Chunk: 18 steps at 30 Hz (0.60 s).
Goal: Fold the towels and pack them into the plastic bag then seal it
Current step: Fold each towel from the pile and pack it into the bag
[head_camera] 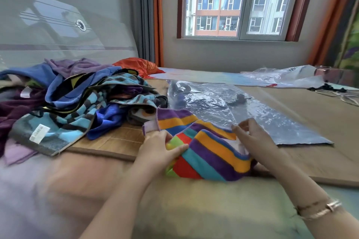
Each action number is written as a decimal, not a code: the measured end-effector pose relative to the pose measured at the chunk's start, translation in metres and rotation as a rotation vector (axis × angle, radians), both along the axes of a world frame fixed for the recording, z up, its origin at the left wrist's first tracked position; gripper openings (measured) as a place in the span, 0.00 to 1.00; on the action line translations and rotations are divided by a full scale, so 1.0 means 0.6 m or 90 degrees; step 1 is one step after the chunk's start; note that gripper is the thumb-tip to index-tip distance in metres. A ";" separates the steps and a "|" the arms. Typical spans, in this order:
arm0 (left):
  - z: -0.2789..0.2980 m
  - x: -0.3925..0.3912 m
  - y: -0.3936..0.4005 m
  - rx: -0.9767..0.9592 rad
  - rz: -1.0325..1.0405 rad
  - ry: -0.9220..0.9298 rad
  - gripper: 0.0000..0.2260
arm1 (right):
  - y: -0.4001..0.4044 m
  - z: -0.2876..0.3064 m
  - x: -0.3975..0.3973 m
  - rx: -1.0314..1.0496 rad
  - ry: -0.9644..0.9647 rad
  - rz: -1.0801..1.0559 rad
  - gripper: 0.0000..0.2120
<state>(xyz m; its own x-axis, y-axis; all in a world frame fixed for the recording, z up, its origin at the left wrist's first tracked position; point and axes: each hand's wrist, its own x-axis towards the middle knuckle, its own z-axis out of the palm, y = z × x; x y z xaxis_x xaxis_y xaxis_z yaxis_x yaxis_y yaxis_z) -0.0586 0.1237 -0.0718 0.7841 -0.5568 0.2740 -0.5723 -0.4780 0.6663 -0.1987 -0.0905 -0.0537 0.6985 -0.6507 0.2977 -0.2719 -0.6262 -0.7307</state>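
1. Rainbow-striped microfibre towel [211, 149] lies bunched on the woven bamboo mat [116, 137], overlapping the clear plastic bag [252, 110].
2. Left hand [161, 147] pinches its near edge.
3. Right hand [252, 137], fingers curled, grips its far side.
4. Heap of unfolded towels [77, 99] sits left.

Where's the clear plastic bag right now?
The clear plastic bag lies flat at the head view's centre, right of the towel pile, just beyond the striped towel.

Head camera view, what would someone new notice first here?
Likely the rainbow-striped towel at centre front, gripped by the left hand and the right hand. To the left sprawls a pile of unfolded towels, and a clear plastic bag lies flat just behind the hands.
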 end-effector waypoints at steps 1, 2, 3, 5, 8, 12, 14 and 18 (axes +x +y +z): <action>0.001 0.000 -0.002 -0.023 -0.005 0.006 0.22 | 0.002 -0.001 -0.002 -0.003 0.028 0.001 0.10; 0.004 -0.003 -0.002 -0.050 -0.017 0.017 0.18 | 0.005 -0.002 -0.007 -0.017 0.049 0.003 0.11; 0.007 -0.005 -0.003 -0.079 -0.040 0.032 0.14 | 0.010 0.000 -0.013 -0.040 0.062 0.008 0.14; 0.014 -0.011 -0.001 -0.120 -0.093 0.053 0.07 | 0.028 0.014 -0.030 -0.082 0.077 0.027 0.20; 0.018 -0.020 0.004 -0.129 -0.134 0.093 0.06 | 0.056 0.035 -0.053 -0.161 0.104 0.066 0.30; 0.017 -0.030 0.005 -0.089 -0.154 0.161 0.13 | 0.075 0.032 -0.066 -0.410 0.274 0.053 0.33; 0.017 -0.038 0.000 -0.089 -0.168 0.184 0.17 | 0.079 0.032 -0.072 -0.459 0.339 0.044 0.32; 0.026 -0.057 -0.003 -0.102 -0.207 0.195 0.19 | 0.070 0.041 -0.084 -0.455 0.412 0.024 0.37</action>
<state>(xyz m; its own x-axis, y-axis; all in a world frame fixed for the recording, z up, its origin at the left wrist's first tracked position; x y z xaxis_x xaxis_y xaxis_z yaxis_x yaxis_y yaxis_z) -0.0927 0.1218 -0.0560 0.6340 -0.7566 0.1602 -0.4415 -0.1840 0.8782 -0.2494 -0.0487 -0.0291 0.8837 -0.4382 0.1647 -0.4581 -0.8819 0.1114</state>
